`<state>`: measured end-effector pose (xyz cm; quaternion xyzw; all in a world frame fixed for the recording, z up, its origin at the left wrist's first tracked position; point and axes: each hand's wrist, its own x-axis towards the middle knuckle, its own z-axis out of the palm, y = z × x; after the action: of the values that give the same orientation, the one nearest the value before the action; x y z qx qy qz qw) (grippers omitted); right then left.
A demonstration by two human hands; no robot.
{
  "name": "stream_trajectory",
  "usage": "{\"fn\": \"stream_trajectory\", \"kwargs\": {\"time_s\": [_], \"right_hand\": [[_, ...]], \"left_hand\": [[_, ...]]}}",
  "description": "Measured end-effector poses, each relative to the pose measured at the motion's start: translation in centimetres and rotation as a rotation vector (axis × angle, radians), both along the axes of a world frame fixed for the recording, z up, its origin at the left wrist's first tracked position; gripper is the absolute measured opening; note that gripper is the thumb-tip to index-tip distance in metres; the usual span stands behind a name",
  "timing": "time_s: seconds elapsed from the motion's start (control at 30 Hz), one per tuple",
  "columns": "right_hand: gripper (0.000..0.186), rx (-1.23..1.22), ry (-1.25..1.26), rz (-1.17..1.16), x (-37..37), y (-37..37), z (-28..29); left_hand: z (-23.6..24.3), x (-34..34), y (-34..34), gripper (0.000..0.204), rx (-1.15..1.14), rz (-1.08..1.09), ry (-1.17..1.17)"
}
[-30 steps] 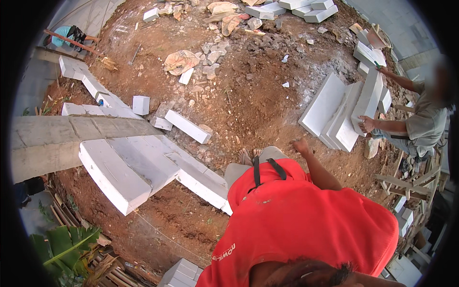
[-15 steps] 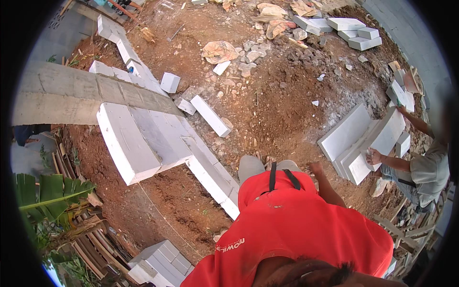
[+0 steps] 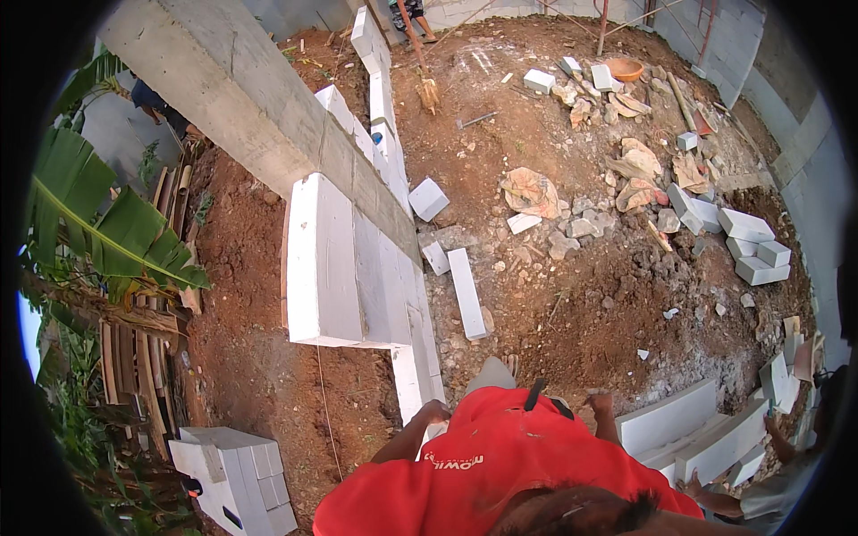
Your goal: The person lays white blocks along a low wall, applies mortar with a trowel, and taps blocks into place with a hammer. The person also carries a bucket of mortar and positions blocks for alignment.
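The left hand (image 3: 435, 412) is at the near end of a stepped white block wall (image 3: 380, 268), presumably to steady the body or feel the edge. I cannot tell whether it touches, nor how far open its grip is. The right hand (image 3: 597, 399) hangs above the reddish soil (image 3: 536, 330), near the long white slabs (image 3: 666, 418), perhaps for balance; no object shows in its grip, though the fingers are too small to judge how far they are curled.

The wall stands against a grey concrete member (image 3: 277, 116), which likely braces it. A string (image 3: 326, 411) runs from its corner (apparently a straight guide). The slabs lie close together, probably within easy reach of the co-worker's hand (image 3: 693, 485) beside them.

Counted: one wall, one string, at least three slabs, three loose blocks (image 3: 466, 293) beside the wall, one block stack (image 3: 237, 482) at lower left, one hammer (image 3: 476, 119) and one orange basin (image 3: 624, 69).
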<state>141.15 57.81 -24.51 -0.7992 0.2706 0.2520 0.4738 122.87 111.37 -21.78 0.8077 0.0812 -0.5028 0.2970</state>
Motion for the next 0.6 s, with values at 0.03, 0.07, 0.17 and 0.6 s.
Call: {"fn": "stream_trajectory", "kwargs": {"time_s": [0.03,0.07,0.17,0.6], "right_hand": [[0.015,-0.084,-0.009,0.048,1.4,1.1,1.5],[0.015,-0.149,-0.032,0.109,3.4,3.3,2.4],[0.023,-0.154,-0.096,-0.037,7.0,5.7,2.9],[0.02,-0.788,-0.245,1.295,23.6,6.3,-6.6]], "left_hand": [[0.0,3.0,1.5,0.064,0.068,0.333,0.104],[-0.1,5.2,3.1,0.075,0.209,0.433,-0.09],[3.1,16.2,6.3,0.038,0.149,0.602,-0.338],[7.8,45.1,12.4,0.027,-0.432,1.177,-0.51]]}}
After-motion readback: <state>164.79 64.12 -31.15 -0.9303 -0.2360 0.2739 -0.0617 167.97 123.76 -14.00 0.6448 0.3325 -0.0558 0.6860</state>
